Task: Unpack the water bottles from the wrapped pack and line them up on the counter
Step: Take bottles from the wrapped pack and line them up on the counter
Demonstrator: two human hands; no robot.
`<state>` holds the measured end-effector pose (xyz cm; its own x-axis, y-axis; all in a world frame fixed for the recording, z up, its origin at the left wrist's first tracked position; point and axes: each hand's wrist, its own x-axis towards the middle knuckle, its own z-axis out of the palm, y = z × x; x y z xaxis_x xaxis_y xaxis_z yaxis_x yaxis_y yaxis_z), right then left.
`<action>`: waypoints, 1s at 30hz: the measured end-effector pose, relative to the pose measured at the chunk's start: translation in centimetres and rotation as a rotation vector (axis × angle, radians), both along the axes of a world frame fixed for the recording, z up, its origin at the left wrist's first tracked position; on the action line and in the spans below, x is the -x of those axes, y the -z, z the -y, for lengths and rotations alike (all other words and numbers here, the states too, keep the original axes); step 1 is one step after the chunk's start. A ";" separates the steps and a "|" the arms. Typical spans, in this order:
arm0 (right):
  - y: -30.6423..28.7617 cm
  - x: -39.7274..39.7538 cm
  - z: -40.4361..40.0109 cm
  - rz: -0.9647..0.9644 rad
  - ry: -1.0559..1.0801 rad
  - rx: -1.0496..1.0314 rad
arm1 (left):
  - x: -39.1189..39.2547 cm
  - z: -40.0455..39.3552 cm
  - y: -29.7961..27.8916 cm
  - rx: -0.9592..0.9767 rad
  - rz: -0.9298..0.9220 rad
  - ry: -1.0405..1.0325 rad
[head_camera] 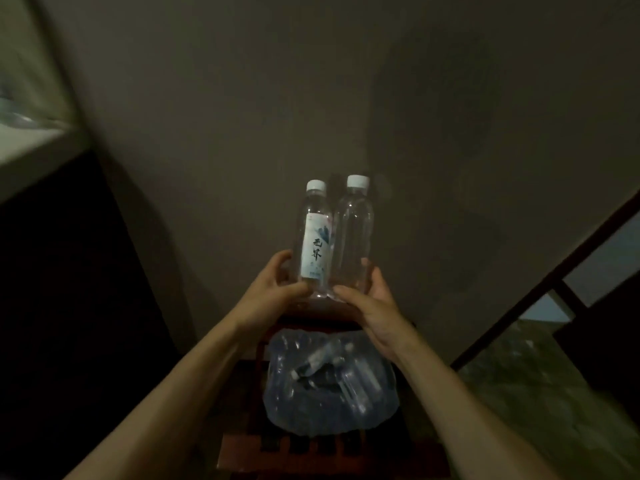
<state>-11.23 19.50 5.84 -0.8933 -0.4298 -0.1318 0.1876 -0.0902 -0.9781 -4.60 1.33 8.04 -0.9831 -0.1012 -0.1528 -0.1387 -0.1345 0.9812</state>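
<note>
Two clear water bottles with white caps are held upright side by side in front of the wall. My left hand (273, 292) grips the base of the left bottle (313, 237), whose pale label faces me. My right hand (372, 306) grips the base of the right bottle (353, 233), which shows no label. Below them lies the wrapped pack (329, 382), a crumpled bluish plastic wrap with more bottles inside, resting on a dark reddish wooden chair (242, 448).
A plain grey wall fills the background. At the far left a pale counter ledge (31, 147) stands above a dark cabinet front. A dark-framed glass panel (554, 292) runs down the right side, with stone-patterned floor below it.
</note>
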 end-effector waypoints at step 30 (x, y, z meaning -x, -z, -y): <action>-12.6 -18.5 37.6 -0.358 -0.079 0.088 | -22.2 31.6 -10.9 0.144 -0.463 -0.290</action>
